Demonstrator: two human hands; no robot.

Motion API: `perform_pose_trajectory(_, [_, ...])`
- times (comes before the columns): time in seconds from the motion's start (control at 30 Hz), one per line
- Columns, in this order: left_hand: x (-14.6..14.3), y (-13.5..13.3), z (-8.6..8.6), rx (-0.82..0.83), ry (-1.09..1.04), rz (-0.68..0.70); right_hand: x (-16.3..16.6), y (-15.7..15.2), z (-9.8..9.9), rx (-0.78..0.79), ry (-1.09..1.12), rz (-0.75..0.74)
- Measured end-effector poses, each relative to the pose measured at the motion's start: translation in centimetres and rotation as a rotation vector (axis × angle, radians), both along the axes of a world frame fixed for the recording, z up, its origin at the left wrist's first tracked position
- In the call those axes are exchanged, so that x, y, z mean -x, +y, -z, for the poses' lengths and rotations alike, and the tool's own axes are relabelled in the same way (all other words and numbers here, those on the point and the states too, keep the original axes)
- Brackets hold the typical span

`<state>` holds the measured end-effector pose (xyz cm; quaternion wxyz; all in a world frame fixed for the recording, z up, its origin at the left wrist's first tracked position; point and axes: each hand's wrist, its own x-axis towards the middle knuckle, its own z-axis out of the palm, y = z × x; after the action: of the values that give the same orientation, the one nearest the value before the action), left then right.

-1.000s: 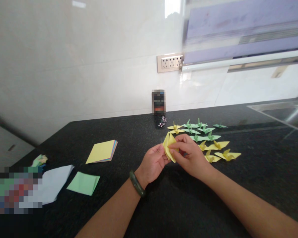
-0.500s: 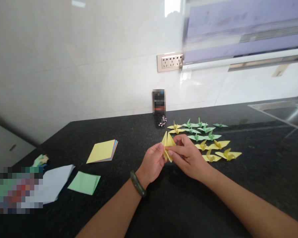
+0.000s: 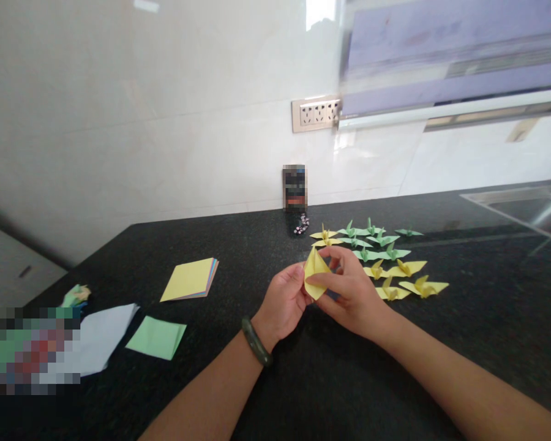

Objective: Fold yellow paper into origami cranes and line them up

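A folded piece of yellow origami paper [image 3: 315, 278] is held above the dark counter between both hands. My left hand [image 3: 285, 298], with a dark green bangle [image 3: 256, 342] on its wrist, pinches the paper's left edge between thumb and fingers. From the right, my right hand [image 3: 349, 291] grips it too, one finger lying across its front face. Just beyond and right of my right hand stand several folded paper cranes: green ones [image 3: 365, 253] at the back and yellow ones [image 3: 423, 286] nearer.
Left on the counter [image 3: 239, 392] lie a stack of coloured paper [image 3: 188, 280], a folded green sheet [image 3: 156, 337] and white paper [image 3: 103, 340]. A beaded string [image 3: 302, 224] lies below a blurred upright object [image 3: 295, 188] at the wall. A sink [image 3: 528, 208] is at right.
The yellow paper's split, pointed front now shows as a broader, smoother diamond face. My right fingers have shifted across it; my left hand keeps its hold.
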<state>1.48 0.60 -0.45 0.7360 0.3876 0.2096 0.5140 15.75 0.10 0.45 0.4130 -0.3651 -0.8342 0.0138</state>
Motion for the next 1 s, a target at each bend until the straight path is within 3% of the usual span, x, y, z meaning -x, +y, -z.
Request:
perform_pose_trajectory(0.2, [0.1,0.0,-0.1,0.006,-0.011,-0.005,0.3,-0.2,0.1,-0.046,0.039,-0.016])
perform_pose_trajectory(0.47, [0.1,0.0,0.0,0.047,0.013,-0.067,0.4,-0.7,-0.4,0.018,0.08,-0.094])
perform_pose_trajectory(0.57, [-0.1,-0.1,-0.3,0.065,0.008,-0.079,0.5,-0.5,-0.2,0.113,0.232,-0.101])
perform_pose_trajectory(0.67, [-0.2,-0.1,-0.4,0.085,0.012,-0.104,0.7,0.2,0.2,0.241,0.553,0.036])
perform_pose_trajectory(0.73, [-0.3,0.0,-0.2,0.085,0.03,-0.116,0.7,0.7,0.4,0.42,0.713,0.07])
perform_pose_trajectory(0.83, [-0.2,0.1,0.3,0.06,0.071,-0.123,0.7,1.0,0.3,0.658,0.724,0.045])
perform_pose_trajectory(1.0, [0.0,0.0,0.7,0.043,0.22,-0.138,0.8,0.7,-0.3,0.771,0.77,0.076])
